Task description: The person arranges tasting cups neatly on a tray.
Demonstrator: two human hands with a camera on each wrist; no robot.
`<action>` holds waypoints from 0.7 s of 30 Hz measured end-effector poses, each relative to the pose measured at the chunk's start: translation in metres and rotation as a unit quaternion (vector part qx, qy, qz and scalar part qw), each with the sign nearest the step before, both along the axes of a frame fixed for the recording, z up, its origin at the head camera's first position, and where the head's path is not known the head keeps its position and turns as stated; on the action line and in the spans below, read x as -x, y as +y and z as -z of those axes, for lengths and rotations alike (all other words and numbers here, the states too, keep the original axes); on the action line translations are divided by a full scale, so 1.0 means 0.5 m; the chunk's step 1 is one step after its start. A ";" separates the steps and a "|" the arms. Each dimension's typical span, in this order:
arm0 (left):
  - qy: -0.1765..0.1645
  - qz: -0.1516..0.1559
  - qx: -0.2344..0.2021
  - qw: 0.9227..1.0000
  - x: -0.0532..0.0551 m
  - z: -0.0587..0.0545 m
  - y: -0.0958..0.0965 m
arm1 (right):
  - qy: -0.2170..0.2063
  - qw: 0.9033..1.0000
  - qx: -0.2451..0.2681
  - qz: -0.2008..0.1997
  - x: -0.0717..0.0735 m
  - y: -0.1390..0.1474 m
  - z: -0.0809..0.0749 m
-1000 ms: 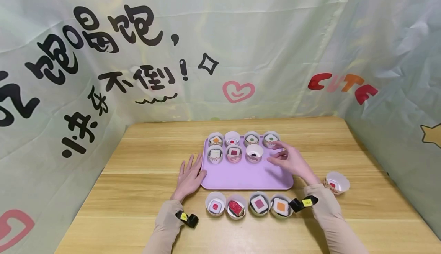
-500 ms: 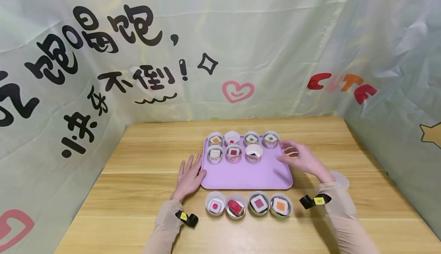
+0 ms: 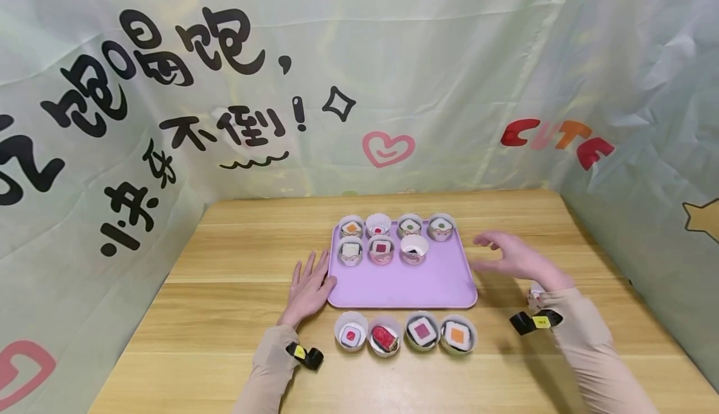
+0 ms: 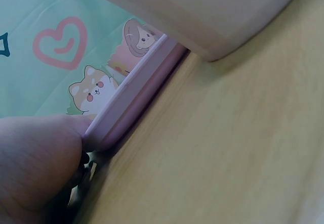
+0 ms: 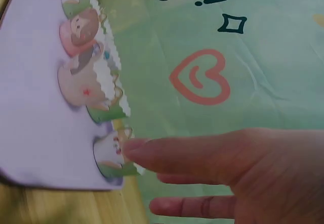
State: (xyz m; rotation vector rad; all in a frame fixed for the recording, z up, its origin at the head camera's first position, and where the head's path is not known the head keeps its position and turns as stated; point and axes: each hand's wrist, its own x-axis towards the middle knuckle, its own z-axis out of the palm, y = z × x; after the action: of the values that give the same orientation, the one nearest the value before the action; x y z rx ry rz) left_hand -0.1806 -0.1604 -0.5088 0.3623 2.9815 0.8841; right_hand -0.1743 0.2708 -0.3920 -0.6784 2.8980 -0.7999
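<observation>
A lilac tray lies on the wooden table, bearing two rows of small paper cups with sushi-like pieces inside. My left hand rests flat on the table with fingers spread, its thumb at the tray's left rim; the left wrist view shows the thumb against that rim. Holding nothing, my right hand hovers just right of the tray, fingers loosely bent and thumb apart. Nearest to it on the tray is the back-right cup. Another cup stands partly hidden behind the right wrist.
In front of the tray stands a row of several cups, among them one with a red piece and one with an orange-topped piece. A printed cloth encloses the table's back and sides. One cup looms close in the left wrist view.
My right hand has moved right, from over the tray to beyond its right edge, and its wrist now covers much of the cup on the right. The left hand stays put.
</observation>
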 end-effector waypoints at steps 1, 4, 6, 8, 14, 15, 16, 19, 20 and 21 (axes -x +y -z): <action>0.000 0.000 -0.001 1.000 0.000 0.000 0.000 | -0.001 1.000 -0.007 -0.001 -0.001 0.005 -0.002; 0.000 0.000 -0.002 1.000 0.000 0.001 0.000 | -0.015 0.999 -0.032 0.000 -0.004 0.020 -0.007; 0.000 -0.001 -0.002 1.000 0.001 0.001 0.000 | -0.030 0.998 -0.054 0.005 -0.006 0.030 -0.011; 0.001 -0.001 -0.001 1.000 0.001 0.001 0.001 | -0.050 0.996 -0.076 0.011 -0.009 0.038 -0.014; 0.001 -0.002 0.000 1.000 0.001 0.001 0.000 | -0.084 0.989 -0.120 0.017 -0.018 0.058 -0.016; 0.001 -0.002 0.001 1.000 0.001 0.001 0.000 | -0.086 0.988 -0.124 0.018 -0.020 0.061 -0.016; 0.000 -0.002 0.001 1.000 0.001 0.001 0.001 | -0.088 0.988 -0.128 0.021 -0.022 0.064 -0.015; -0.001 -0.002 0.003 1.000 0.002 0.000 0.001 | -0.101 0.985 -0.134 0.033 -0.028 0.071 -0.013; -0.001 -0.002 0.004 1.000 0.002 0.000 0.001 | -0.106 0.985 -0.134 0.036 -0.029 0.073 -0.013; -0.001 -0.003 0.004 1.000 0.002 0.001 0.001 | -0.115 0.983 -0.134 0.042 -0.031 0.074 -0.013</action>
State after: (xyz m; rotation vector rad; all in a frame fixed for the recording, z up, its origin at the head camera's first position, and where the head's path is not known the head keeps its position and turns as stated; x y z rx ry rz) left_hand -0.1816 -0.1599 -0.5091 0.3539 2.9850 0.8728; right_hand -0.1591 0.3080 -0.3857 -0.4112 2.7630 -0.4457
